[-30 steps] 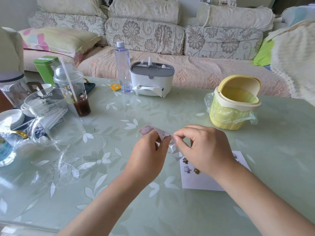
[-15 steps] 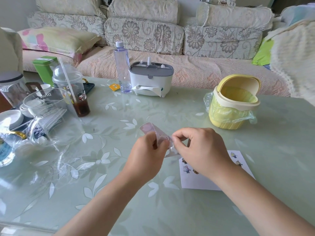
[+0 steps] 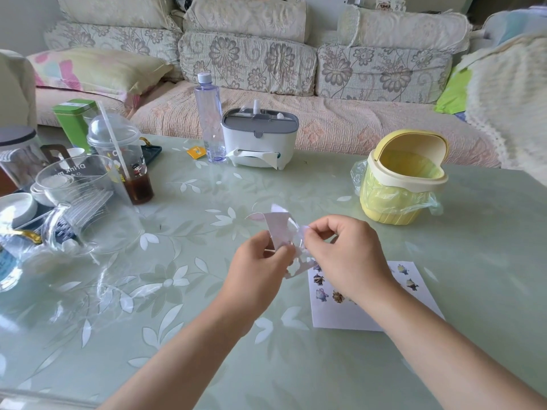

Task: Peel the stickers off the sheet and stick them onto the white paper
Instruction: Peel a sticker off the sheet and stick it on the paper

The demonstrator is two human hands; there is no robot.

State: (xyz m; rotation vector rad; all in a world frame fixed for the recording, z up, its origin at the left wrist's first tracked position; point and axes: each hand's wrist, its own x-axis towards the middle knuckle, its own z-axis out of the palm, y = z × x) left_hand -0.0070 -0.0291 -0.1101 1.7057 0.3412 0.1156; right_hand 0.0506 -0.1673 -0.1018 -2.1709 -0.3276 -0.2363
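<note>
Pale-green leaf-patterned table (image 3: 207,335), yellow bin (image 3: 396,199), white paper (image 3: 349,318), grey-flowered sofa cushions (image 3: 248,63).

Home living room. Floral-cushioned sofa (image 3: 248,63) fills top of frame, pillow (image 3: 97,71) at upper left. Glass-topped table (image 3: 183,291) below carries household clutter: water bottle (image 3: 209,119), tissue box (image 3: 260,137), yellow mini bin (image 3: 402,179) at right, drink cup (image 3: 127,161), tea tin (image 3: 75,119) at left.
</note>
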